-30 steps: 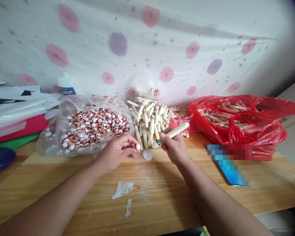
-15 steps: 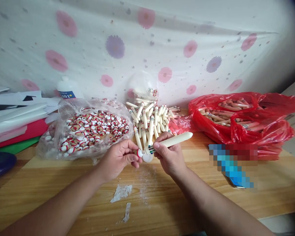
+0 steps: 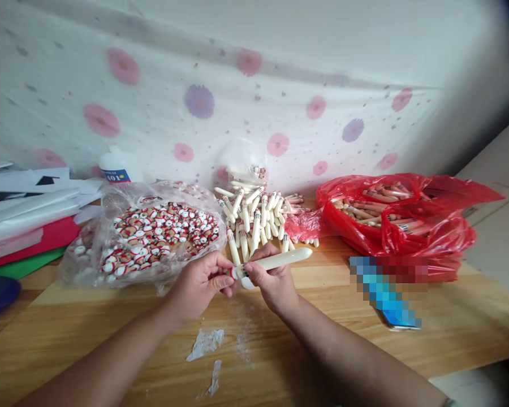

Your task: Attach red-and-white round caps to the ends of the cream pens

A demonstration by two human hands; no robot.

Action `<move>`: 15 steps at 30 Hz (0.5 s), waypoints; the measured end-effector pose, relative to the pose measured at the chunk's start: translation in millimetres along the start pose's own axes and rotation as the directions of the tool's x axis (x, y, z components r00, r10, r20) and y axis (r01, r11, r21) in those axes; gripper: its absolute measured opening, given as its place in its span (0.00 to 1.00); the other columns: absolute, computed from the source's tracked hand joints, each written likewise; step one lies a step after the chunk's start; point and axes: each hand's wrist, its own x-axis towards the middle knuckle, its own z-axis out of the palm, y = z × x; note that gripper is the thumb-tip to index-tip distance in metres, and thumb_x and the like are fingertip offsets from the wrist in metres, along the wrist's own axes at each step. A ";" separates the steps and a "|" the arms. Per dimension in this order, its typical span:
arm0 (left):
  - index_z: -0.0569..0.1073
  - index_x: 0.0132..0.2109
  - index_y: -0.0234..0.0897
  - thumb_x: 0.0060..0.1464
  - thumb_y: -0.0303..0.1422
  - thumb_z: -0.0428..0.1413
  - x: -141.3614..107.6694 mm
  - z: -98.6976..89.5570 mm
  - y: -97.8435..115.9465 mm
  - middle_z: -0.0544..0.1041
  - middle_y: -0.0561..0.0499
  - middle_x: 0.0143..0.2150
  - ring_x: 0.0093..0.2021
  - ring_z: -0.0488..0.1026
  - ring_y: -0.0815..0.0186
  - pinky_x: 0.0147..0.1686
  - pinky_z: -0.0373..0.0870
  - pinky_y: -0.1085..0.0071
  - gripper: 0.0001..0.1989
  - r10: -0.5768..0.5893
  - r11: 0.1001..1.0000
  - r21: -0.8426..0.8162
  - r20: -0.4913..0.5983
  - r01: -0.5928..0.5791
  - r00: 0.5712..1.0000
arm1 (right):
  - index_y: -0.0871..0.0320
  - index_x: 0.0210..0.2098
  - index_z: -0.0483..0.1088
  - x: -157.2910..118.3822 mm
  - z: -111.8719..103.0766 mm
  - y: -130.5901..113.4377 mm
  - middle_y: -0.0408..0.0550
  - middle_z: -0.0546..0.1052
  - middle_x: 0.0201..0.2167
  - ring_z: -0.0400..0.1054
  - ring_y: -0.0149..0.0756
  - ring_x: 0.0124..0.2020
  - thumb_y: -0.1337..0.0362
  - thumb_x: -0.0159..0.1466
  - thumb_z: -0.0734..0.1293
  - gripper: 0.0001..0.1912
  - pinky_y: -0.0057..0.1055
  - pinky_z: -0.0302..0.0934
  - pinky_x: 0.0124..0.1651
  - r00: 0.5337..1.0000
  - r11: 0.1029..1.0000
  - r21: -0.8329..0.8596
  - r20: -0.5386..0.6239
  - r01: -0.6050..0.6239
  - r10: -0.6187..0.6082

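Note:
A cream multicolour pen [image 3: 284,259] lies across the fingers of my right hand [image 3: 277,285], its rounded end pointing right. My left hand [image 3: 201,285] pinches a small red-and-white pen topper [image 3: 234,273] at the pen's left end. Topper and pen meet there, but fingers partly hide the joint, so how far one sits in the other I cannot tell. Just below the pen, a small white round dish [image 3: 248,282] shows between my hands. Behind them spreads a pile of similar cream pens [image 3: 258,217].
Left of my hands, a clear plastic bag [image 3: 82,263] holds many red, white and brown toppers [image 3: 152,237]. A red bag [image 3: 443,229] of pens stands right, near a blue pixelated object [image 3: 401,311]. A white bottle [image 3: 115,161] stands behind; plastic scraps [image 3: 206,343] lie in front.
My hands have drawn together, bringing the topper against the pen's end, where a gap showed before. The head view has shifted slightly up and to the right.

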 end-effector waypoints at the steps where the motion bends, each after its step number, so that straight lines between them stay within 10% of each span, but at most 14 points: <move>1: 0.69 0.31 0.35 0.46 0.36 0.60 2.1 -2.3 -1.7 0.75 0.54 0.25 0.24 0.72 0.70 0.26 0.70 0.74 0.09 0.008 1.000 0.021 -0.013 -0.008 1.000 | 0.56 0.28 0.64 2.5 -4.7 -2.5 0.37 0.66 0.16 0.56 0.25 0.16 0.54 0.52 0.73 0.17 0.23 0.50 0.19 0.998 0.999 0.016 0.045 -0.048 0.047; 5: 0.69 0.41 0.37 0.49 0.40 0.57 16.1 -23.0 -12.6 0.78 0.51 0.31 0.27 0.74 0.67 0.31 0.70 0.69 0.15 0.061 0.982 0.185 -0.088 -0.044 0.994 | 0.57 0.31 0.63 24.6 -36.9 -18.5 0.32 0.60 0.11 0.49 0.23 0.12 0.51 0.56 0.69 0.17 0.21 0.43 0.16 0.996 0.992 0.090 -0.015 -0.086 0.087; 8: 0.68 0.48 0.40 0.52 0.41 0.53 25.9 -49.6 -19.0 0.79 0.51 0.33 0.30 0.74 0.65 0.34 0.68 0.69 0.18 0.165 0.865 0.501 -0.247 -0.020 0.955 | 0.58 0.33 0.65 62.9 -58.5 -26.7 0.35 0.64 0.16 0.56 0.25 0.16 0.56 0.58 0.67 0.12 0.22 0.51 0.20 0.983 0.980 -0.199 -0.180 -0.001 -0.036; 11: 0.71 0.40 0.40 0.56 0.42 0.47 29.0 -76.0 -17.9 0.77 0.52 0.28 0.28 0.72 0.63 0.29 0.62 0.71 0.13 0.238 0.665 0.731 -0.405 0.156 0.883 | 0.60 0.47 0.67 112.0 -62.3 -19.6 0.43 0.74 0.28 0.66 0.29 0.26 0.61 0.60 0.63 0.16 0.25 0.61 0.29 0.985 0.713 -0.701 -0.141 -0.032 -0.095; 15: 0.71 0.33 0.42 0.56 0.42 0.44 28.3 -98.4 -11.8 0.75 0.53 0.24 0.25 0.71 0.60 0.25 0.56 0.70 0.15 0.254 0.438 0.844 -0.446 0.309 0.858 | 0.58 0.55 0.66 158.3 -60.1 -3.1 0.49 0.78 0.42 0.71 0.34 0.38 0.72 0.53 0.67 0.29 0.27 0.64 0.41 0.998 0.490 -0.872 -0.050 -0.028 -0.033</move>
